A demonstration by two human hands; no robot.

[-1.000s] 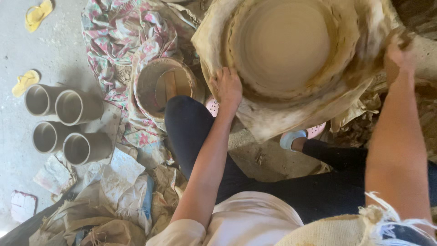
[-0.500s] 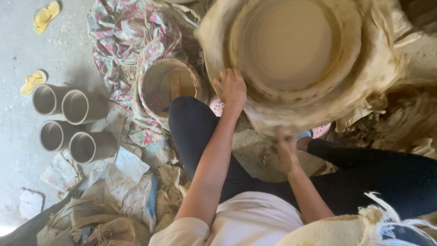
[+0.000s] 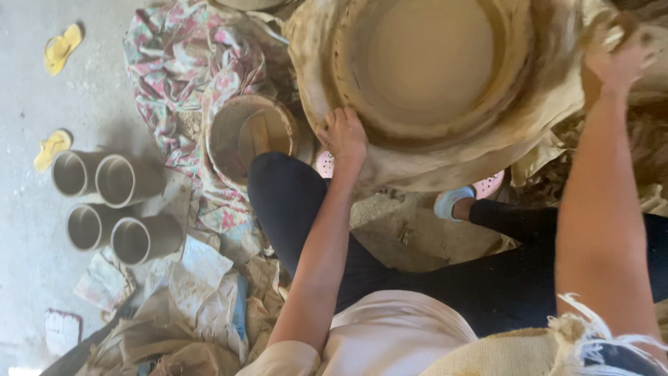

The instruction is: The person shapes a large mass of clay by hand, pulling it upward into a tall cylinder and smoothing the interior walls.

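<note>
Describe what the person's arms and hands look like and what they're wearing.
Both forearms are bare, with no gloves, rings or watch in view. The left hand and the right hand look smeared with clay. A short cream-white sleeve caps the left upper arm.

A single head-worn camera looks steeply down from above the seated person, close to the work. A wide round clay-coloured pot (image 3: 431,69) fills the upper centre and right of the frame. The person's lap and forearms cross the lower half. Grey concrete floor (image 3: 28,90) takes the left edge.
</note>
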